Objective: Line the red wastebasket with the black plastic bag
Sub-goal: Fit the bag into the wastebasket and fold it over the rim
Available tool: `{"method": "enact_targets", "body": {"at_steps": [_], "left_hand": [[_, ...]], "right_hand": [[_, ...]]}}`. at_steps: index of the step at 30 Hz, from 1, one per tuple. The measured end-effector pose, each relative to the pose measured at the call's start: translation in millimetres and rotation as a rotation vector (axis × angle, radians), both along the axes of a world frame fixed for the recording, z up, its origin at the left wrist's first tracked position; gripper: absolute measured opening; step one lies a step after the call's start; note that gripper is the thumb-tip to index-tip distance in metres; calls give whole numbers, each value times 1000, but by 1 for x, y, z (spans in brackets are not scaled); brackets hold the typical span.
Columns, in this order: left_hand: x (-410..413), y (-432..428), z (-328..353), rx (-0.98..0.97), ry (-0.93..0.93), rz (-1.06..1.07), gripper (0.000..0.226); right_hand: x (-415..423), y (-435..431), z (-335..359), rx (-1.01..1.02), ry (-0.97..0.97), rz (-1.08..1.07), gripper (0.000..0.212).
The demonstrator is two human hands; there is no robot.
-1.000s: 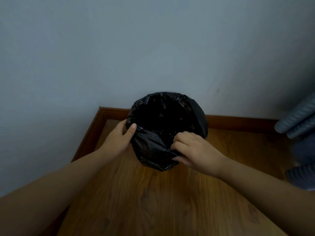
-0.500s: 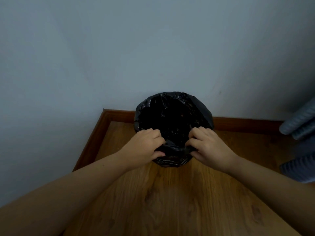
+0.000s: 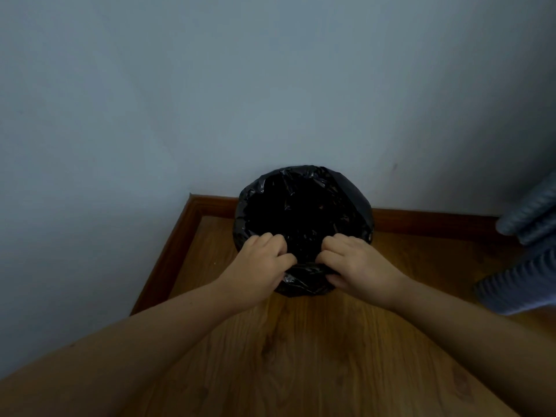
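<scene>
1. One view to log, the head camera. The black plastic bag (image 3: 304,212) sits open-mouthed in the corner on the wooden floor (image 3: 301,341), against the wall (image 3: 270,85) and the skirting board (image 3: 421,219). I see no red anywhere: the red wastebasket is presumably inside, fully covered by the bag.
2. Both hands are at the near rim, close together but not touching. The left hand (image 3: 258,266) and right hand (image 3: 358,266) each have their fingers curled over the edge, clamped on bag plastic, with a bunched fold between them.
3. Step in hand, as I judge it: folding the bag's mouth down over the near rim. The far and side rims already look wrapped, so the task seems close to done.
4. Next move calls for pulling the bunched fold down and outward evenly, taking up slack without tearing the thin film or tipping the basket.
5. A grey ribbed object (image 3: 526,266) lies at right, well apart.
</scene>
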State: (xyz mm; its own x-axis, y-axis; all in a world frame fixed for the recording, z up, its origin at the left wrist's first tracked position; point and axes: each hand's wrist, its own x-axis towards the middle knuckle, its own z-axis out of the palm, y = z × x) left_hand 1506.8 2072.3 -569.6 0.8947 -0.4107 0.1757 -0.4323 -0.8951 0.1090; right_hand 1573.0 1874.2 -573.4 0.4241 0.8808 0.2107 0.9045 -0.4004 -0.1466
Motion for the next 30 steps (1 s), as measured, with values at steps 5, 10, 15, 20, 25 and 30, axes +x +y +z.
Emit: {"method": "enact_targets", "body": {"at_steps": [5,10,15,20,25,30], "left_hand": [[-3,21,0,25,-38,91,27],[-1,37,-3,60,-15,111,32],[-9,14,-8,25,-45,-13,44],[-2,-11,-9,4,-29,-41,17],[-1,5,-6,6,0,-53,14],[-1,28,-4,99,-5,15,31]], "right_hand": [[11,-16,1,-32,-36,-65,19],[7,-5,0,-12,-39,-60,20],[-6,11,-5,59,21,-98,16],[2,12,2,40,92,-56,20],[8,-2,6,-32,29,-21,18],[13,-1,3,-12,-5,-26,20]]}}
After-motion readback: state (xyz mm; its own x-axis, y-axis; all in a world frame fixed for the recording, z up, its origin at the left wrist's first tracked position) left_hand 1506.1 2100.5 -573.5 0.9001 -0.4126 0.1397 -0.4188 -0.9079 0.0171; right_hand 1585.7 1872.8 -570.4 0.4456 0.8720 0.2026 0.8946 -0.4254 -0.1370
